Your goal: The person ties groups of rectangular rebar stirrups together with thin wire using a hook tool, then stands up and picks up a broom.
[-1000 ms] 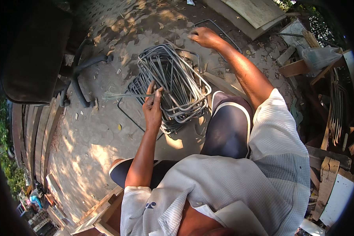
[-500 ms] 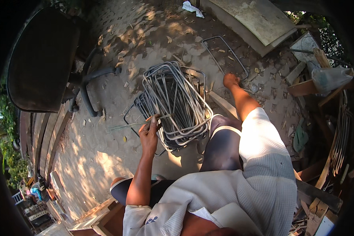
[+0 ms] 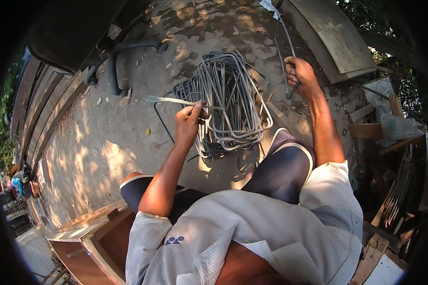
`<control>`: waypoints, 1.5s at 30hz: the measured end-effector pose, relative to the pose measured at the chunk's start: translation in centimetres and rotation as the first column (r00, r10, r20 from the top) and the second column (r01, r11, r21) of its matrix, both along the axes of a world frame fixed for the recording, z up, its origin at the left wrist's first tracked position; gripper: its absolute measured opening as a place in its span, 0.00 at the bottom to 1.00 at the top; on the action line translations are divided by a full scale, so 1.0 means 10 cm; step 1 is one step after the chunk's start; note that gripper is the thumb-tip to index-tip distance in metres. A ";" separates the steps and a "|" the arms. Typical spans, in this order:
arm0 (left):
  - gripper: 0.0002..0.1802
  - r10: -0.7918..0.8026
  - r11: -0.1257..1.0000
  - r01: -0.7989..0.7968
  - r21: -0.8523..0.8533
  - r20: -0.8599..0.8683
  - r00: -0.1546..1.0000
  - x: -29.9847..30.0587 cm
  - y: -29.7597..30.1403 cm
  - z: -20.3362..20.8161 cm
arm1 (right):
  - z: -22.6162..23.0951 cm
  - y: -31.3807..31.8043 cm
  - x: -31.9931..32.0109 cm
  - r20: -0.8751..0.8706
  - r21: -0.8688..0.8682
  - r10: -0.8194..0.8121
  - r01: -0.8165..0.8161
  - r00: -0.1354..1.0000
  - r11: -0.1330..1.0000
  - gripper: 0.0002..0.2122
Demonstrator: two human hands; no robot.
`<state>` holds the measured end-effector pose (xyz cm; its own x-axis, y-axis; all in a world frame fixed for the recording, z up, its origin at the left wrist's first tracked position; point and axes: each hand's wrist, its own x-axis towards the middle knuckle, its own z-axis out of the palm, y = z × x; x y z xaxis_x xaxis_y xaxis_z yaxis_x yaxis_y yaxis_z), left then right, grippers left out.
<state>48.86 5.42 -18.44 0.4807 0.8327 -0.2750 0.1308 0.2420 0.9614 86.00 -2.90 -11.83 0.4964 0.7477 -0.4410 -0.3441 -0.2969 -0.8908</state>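
Bent rod loop (image 3: 288, 37) is clamped in the right hand (image 3: 301, 75), near the pavement's (image 3: 123, 121) far right edge. Left hand (image 3: 188, 124), well apart, pinches thin wires (image 3: 173, 100) by the rod pile (image 3: 233, 95). Careless swing could snag a corner there, imo.

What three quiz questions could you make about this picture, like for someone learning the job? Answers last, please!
1. True or false: the right hand grips a grey rectangular metal-rod frame.
2. The left hand holds: A, a red plastic bucket; B, a bundle of thin pale strands; C, a wooden hammer.
3. Fill the gap: in the picture, the black chair with splayed legs is to the ___ of the pile of grey bent-metal frames.

Key: 1 true; 2 B; 3 left.
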 end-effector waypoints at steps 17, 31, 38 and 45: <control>0.16 0.285 0.712 0.062 -0.700 0.369 0.885 -0.07 0.32 -0.05 | 0.05 0.07 -2.34 0.559 -0.475 0.792 -0.688 0.245 0.548 0.21; 0.19 0.303 0.733 -0.076 -0.676 0.224 0.926 -0.16 0.28 -0.08 | -0.36 0.47 -1.90 0.333 -0.020 0.346 -0.361 0.877 0.933 0.14; 0.20 0.311 0.825 -0.286 -0.487 -0.032 0.950 -0.25 0.27 -0.51 | 0.12 0.46 -2.08 0.256 0.085 0.331 -0.362 0.908 0.928 0.13; 0.21 0.303 0.940 -0.328 0.098 -0.681 0.667 -1.01 0.48 -1.63 | 0.14 0.41 -2.06 0.173 0.082 0.328 -0.345 0.929 0.935 0.13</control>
